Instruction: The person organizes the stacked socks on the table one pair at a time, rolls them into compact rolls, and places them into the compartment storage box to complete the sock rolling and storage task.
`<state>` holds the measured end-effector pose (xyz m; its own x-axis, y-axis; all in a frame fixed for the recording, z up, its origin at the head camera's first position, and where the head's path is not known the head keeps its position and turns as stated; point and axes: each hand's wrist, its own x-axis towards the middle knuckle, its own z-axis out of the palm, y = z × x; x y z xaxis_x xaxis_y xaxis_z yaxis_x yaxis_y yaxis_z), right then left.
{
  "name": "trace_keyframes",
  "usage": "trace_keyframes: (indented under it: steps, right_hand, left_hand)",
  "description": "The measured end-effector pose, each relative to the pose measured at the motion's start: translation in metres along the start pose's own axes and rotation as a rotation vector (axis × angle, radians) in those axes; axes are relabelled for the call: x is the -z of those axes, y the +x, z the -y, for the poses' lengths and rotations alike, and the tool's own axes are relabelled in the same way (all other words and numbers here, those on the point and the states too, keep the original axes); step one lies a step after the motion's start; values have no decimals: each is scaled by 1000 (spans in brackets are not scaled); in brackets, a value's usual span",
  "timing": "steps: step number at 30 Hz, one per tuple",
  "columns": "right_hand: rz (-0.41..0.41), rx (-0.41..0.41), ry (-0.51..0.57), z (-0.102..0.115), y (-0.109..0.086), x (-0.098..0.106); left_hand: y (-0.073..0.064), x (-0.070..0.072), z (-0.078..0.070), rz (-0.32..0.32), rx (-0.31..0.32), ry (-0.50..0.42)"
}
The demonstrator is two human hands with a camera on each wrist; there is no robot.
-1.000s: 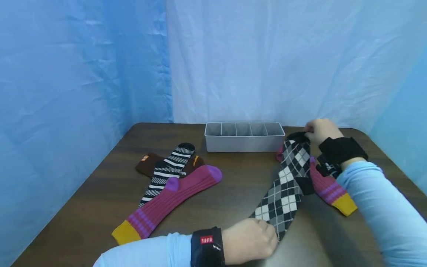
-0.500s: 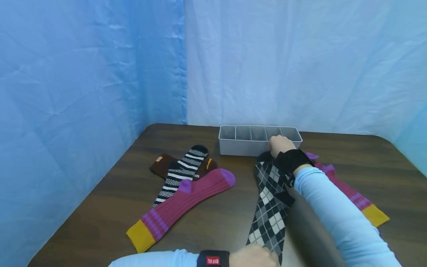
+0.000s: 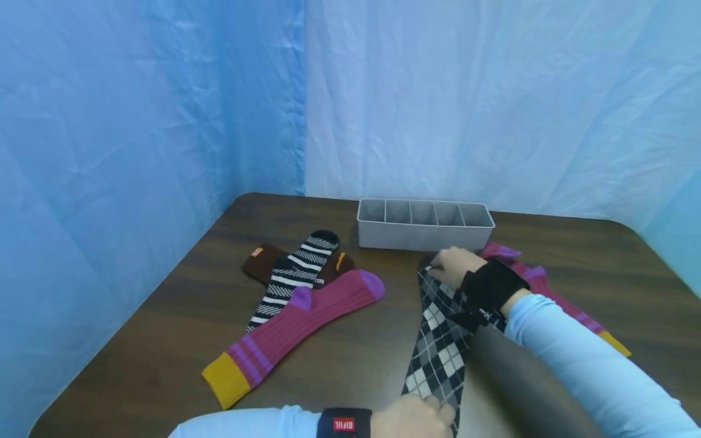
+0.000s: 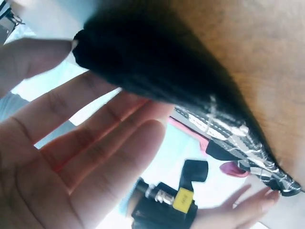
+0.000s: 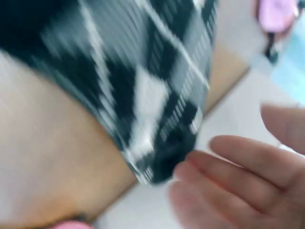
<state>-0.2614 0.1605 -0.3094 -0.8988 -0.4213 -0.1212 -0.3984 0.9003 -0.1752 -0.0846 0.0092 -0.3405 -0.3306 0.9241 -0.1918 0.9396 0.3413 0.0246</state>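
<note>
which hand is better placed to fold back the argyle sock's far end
Likely the right hand: it is right at the argyle sock's far end, while the left hand holds the near end.

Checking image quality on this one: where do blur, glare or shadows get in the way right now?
Head view: mostly crisp, with a pale sheen on the table and a dark shadow beside the right sleeve; left wrist view: bright background washed out, the argyle sock nearly black at its near end; right wrist view: the sock's pattern smeared, the right hand soft too.
</note>
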Motion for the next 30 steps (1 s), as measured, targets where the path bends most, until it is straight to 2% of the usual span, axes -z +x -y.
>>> trace_keyframes:
  steps: [2,4,8,12,15,19,24,30]
  right_hand:
    - [113,-20,-26,0,1,-6]
    - [162,-40,-60,-1,4,-12]
    - [130,-57,-86,-8,13,-21]
    - [72,-34,-96,-10,19,-24]
    - [72,-30,-91,-9,22,-24]
    - [96,-57,-84,-9,22,-26]
    - [90,-43,-58,-12,22,-27]
    - [95,-54,-53,-9,24,-20]
  left_hand:
    - [-1,2,3,2,-7,42]
    - [0,4,7,45,4,35]
    - [2,5,13,35,17,36]
    - [2,4,15,-52,19,107]
    - [3,2,16,-86,8,99]
    - [4,1,16,-85,-3,59]
    - [3,1,16,-37,23,39]
    - [2,7,23,-3,12,29]
